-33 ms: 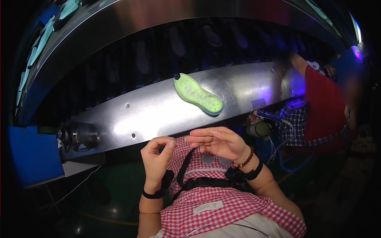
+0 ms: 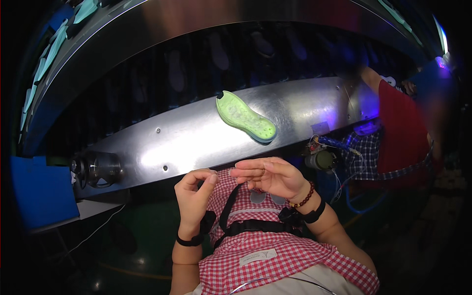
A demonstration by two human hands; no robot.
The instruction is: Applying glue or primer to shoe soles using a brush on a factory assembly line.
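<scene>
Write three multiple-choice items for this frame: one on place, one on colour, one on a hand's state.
1. Where does the light green rubber shoe sole lie?
A. on the curved shiny metal ledge
B. in the left hand
C. on the floor

2. What colour is the checked apron?
A. blue and yellow
B. red and white
C. plain black

3. How is the right hand?
A. gripping the sole
B. open, fingers spread, holding nothing visible
C. flat on the ledge

A: the sole rests on the metal.
B: red-white checks show.
C is wrong; B: fingers are apart, near the left hand.
</scene>
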